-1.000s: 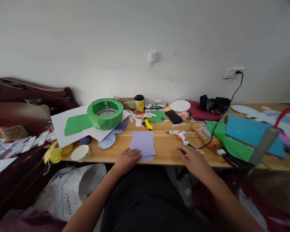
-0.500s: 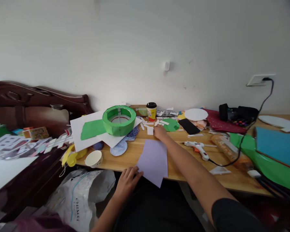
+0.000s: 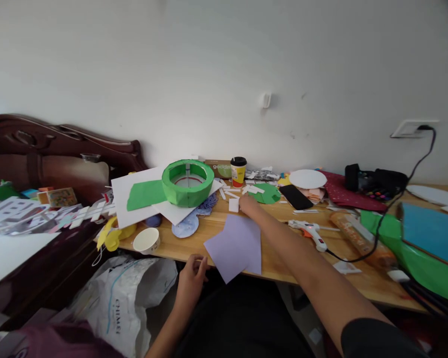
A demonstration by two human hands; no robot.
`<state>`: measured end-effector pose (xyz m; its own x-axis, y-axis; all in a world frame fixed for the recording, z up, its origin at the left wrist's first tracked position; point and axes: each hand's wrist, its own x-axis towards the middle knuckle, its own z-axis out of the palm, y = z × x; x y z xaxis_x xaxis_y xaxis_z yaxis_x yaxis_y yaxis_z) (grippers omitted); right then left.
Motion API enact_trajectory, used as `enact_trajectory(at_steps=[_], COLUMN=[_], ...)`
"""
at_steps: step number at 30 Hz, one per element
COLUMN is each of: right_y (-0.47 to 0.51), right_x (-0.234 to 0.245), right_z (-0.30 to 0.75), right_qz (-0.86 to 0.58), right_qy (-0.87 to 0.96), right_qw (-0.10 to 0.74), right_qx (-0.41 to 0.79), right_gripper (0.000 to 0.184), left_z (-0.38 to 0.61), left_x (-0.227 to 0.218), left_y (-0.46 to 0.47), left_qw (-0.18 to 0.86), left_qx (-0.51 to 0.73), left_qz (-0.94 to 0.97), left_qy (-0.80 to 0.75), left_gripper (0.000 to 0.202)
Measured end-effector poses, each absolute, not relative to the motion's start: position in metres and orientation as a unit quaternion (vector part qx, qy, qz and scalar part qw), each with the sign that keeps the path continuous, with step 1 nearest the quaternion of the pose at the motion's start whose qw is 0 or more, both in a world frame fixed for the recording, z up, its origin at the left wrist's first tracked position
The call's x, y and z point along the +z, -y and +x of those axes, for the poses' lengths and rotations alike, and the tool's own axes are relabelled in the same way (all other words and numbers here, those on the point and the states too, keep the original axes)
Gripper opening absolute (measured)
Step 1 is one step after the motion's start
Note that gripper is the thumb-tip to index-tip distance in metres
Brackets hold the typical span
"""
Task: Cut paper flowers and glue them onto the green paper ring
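Observation:
Two overlapping sheets of purple paper (image 3: 233,246) lie at the table's front edge, a corner of one sticking out past it. Just left of that corner is my left hand (image 3: 193,273), off the paper, thumb apart from loosely bent fingers and nothing held. My right hand (image 3: 248,204) reaches across to the table's middle, fingers drawn together beside a small white square (image 3: 233,205). Whatever its fingertips may pinch is hidden. Behind it are white strips (image 3: 254,189) and a green paper piece (image 3: 268,194).
A green ring-shaped construction (image 3: 187,198) stands on white sheets, near a paper bowl (image 3: 146,240). A lidded cup (image 3: 238,172) is at the back. Right of my forearm lie a glue gun (image 3: 309,231) with its black cord and a phone (image 3: 295,197). A bag (image 3: 123,298) hangs below.
My left hand has let go of the purple paper and drawn back left. The top sheet has turned and shifted left. My right hand stays by the white square; the view has shifted slightly.

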<state>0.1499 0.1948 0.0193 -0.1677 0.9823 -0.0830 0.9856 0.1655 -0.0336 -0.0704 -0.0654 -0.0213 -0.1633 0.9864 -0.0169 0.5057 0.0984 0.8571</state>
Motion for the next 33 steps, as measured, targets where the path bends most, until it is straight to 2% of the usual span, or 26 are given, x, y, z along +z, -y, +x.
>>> enact_trajectory(at_steps=[5,11,14,18,22,25,27,28,30,33], right_y=[-0.201,-0.212,-0.214,-0.201,-0.142,-0.061,-0.003,0.024,0.068,0.102], right_x=[0.027,0.053,0.074,0.106,0.112,0.081,0.051,0.036,0.009,-0.016], right_z=[0.154,0.162,0.170,0.190,0.210,0.213,0.207,0.202,0.190,0.174], right_qz=[0.640,0.609,0.611,0.619,0.613,0.579,0.487,0.453,0.423,0.421], right_qy=[-0.768,-0.791,-0.787,-0.770,-0.748,-0.741,-0.650,-0.608,-0.554,-0.514], right_qw=[0.017,-0.037,-0.081,-0.153,-0.249,-0.312,-0.462,-0.493,-0.492,-0.474], right_qx=[0.004,0.030,0.030,0.003,-0.048,-0.136,-0.358,-0.427,-0.522,-0.579], right_gripper=[0.035,0.033,0.034,0.030,0.030,0.038,0.048,0.049,0.046,0.043], left_z=[-0.057,-0.041,-0.041,-0.053,-0.066,-0.070,-0.070,-0.070,-0.068,-0.069], left_x=[-0.005,0.011,0.010,0.007,0.006,0.006,0.007,0.007,0.007,0.009], left_y=[0.054,0.034,0.022,0.004,-0.017,-0.031,-0.038,-0.041,-0.046,-0.050], left_qw=[0.165,0.112,0.116,0.182,0.238,0.260,0.275,0.282,0.297,0.343], left_qx=[0.198,0.074,0.076,0.078,0.079,0.083,0.093,0.101,0.127,0.186], left_qz=[0.629,0.669,0.674,0.687,0.705,0.710,0.703,0.696,0.678,0.641], left_qy=[-0.733,-0.731,-0.726,-0.699,-0.663,-0.649,-0.650,-0.653,-0.660,-0.661], left_gripper=[0.052,0.067,0.073,0.083,0.083,0.075,0.068,0.065,0.057,0.043])
